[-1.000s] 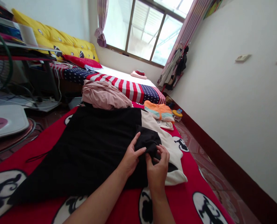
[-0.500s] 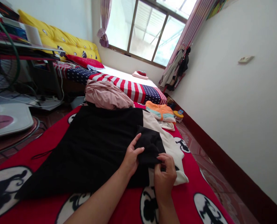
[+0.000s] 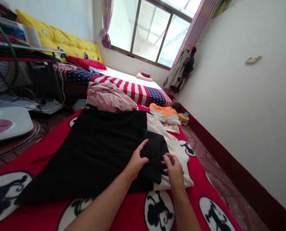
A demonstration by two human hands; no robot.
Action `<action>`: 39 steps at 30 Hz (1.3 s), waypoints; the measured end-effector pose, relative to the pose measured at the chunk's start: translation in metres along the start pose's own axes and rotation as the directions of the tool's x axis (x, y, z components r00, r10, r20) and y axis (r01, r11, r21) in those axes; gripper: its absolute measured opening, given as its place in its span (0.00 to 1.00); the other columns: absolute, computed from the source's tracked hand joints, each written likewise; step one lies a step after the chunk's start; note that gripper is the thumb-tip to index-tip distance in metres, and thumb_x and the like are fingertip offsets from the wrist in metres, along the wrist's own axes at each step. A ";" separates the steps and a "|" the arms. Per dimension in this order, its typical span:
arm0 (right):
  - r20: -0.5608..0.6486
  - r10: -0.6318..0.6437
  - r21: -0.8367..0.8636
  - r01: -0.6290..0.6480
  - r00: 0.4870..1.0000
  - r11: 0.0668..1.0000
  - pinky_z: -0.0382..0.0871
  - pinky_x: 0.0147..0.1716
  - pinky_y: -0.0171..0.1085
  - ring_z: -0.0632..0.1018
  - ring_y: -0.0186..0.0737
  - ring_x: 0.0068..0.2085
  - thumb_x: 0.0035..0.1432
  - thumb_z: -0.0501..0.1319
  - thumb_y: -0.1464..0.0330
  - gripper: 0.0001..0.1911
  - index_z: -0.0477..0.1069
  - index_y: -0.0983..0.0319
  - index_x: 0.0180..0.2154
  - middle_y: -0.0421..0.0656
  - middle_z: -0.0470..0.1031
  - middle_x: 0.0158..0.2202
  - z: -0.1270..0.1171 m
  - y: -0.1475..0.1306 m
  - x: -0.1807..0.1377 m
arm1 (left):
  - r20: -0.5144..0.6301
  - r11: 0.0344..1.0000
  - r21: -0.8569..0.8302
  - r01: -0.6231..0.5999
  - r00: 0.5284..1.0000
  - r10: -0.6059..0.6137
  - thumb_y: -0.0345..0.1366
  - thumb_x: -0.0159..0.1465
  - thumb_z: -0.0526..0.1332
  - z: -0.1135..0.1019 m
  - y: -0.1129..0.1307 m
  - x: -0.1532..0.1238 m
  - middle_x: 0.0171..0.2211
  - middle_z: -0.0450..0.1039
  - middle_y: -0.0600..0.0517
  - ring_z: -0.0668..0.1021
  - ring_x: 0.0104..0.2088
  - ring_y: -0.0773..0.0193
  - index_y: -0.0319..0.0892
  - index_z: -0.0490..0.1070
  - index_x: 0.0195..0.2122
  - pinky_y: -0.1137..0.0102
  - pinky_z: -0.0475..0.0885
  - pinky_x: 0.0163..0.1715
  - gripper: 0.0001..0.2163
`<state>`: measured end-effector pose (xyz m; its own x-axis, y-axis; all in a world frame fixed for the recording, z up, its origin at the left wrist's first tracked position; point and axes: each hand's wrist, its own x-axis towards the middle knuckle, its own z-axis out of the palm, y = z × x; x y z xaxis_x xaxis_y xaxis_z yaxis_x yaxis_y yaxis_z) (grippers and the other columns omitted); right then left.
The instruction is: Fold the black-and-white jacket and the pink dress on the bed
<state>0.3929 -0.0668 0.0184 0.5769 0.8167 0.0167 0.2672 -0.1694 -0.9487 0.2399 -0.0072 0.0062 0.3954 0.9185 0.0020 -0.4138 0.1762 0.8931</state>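
The black-and-cream top (image 3: 104,147) lies spread over the red monkey-print blanket (image 3: 130,211), its long axis running from a black corner at the left to the cream end (image 3: 174,144) at the right. The relation that matters most is on the right-hand part of this top: a black flap (image 3: 153,150) of cloth is turned over across the line where black meets cream, its longer side running from the top's far side down toward the wearer, so roughly crosswise to the garment's length. The flap sits between the two hands. The left hand (image 3: 136,162) is on its inner side, toward the middle of the top, thumb and forefinger spread wide apart with nothing pinched between them, the fingertip over the flap itself. The right hand (image 3: 173,165) is at the flap's outer side, over the cream end, its fingers loosely bent toward the black cloth; whether they pinch any of it I cannot tell. Both hands are near the flap, the left overlapping more of it. A thin black cord loop (image 3: 43,158) sticks out at the top's left edge, well apart from either hand, and a pink cloth bundle (image 3: 110,98) sits against the top's far edge.
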 end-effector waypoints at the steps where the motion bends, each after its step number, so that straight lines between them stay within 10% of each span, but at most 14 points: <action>1: 0.025 0.051 0.046 -0.052 0.998 0.998 0.67 0.22 0.33 0.78 0.44 0.36 0.47 0.63 0.55 0.25 0.67 0.60 0.46 0.46 0.76 0.40 0.003 0.000 0.009 | 0.018 1.000 -0.017 0.007 1.000 -0.007 0.19 0.45 0.59 0.001 0.000 -0.001 0.54 0.71 0.49 0.78 0.44 0.58 0.50 0.60 0.63 0.71 0.74 0.38 0.41; 10: -0.119 -0.161 0.061 0.169 0.980 0.984 0.70 0.37 0.38 0.77 0.41 0.36 0.42 0.64 0.61 0.20 0.73 0.62 0.39 0.46 0.77 0.37 0.019 0.006 0.059 | -0.007 0.993 0.114 0.016 1.000 -0.015 0.24 0.47 0.67 0.007 -0.015 -0.002 0.56 0.69 0.46 0.71 0.55 0.52 0.45 0.67 0.58 0.64 0.66 0.55 0.34; 24: 0.025 0.059 -0.215 -0.052 0.998 0.975 0.61 0.19 0.33 0.69 0.35 0.19 0.43 0.63 0.64 0.08 0.72 0.62 0.22 0.38 0.69 0.16 0.019 -0.013 0.098 | 0.064 0.997 0.064 0.043 0.997 -0.048 0.19 0.46 0.59 0.009 -0.011 -0.006 0.58 0.68 0.48 0.74 0.52 0.53 0.49 0.65 0.59 0.68 0.72 0.45 0.37; 31: -0.091 -0.116 -0.561 0.045 0.989 0.827 0.66 0.34 0.38 0.77 0.46 0.36 0.48 0.60 0.67 0.05 0.73 0.61 0.25 0.44 0.74 0.27 0.009 -0.022 0.108 | 0.029 0.964 0.259 0.066 0.997 -0.076 0.24 0.49 0.64 0.011 -0.014 -0.007 0.55 0.70 0.46 0.74 0.51 0.53 0.46 0.65 0.59 0.65 0.71 0.49 0.34; 36: -0.024 -0.222 -0.705 0.141 0.975 0.695 0.66 0.44 0.44 0.76 0.50 0.44 0.49 0.59 0.73 0.08 0.74 0.62 0.34 0.49 0.76 0.36 0.016 -0.033 0.096 | 0.060 0.817 0.470 0.335 0.911 -0.408 0.48 0.62 0.58 0.015 0.015 -0.014 0.45 0.75 0.40 0.81 0.27 0.57 0.43 0.46 0.67 0.64 0.76 0.25 0.36; 39: 0.077 -0.383 -0.712 0.320 0.921 0.625 0.62 0.53 0.41 0.71 0.46 0.52 0.55 0.56 0.72 0.16 0.71 0.62 0.46 0.48 0.74 0.48 0.026 -0.044 0.086 | 0.002 0.564 0.820 0.101 0.984 -0.180 0.47 0.63 0.57 0.022 0.042 -0.012 0.38 0.78 0.44 0.81 0.28 0.56 0.44 0.69 0.55 0.64 0.76 0.32 0.22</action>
<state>0.4106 0.0251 0.0529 0.3694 0.8591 0.3543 0.9011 -0.2378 -0.3627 0.2358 -0.0181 0.0540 0.4652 0.8711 -0.1573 0.4785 -0.0980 0.8726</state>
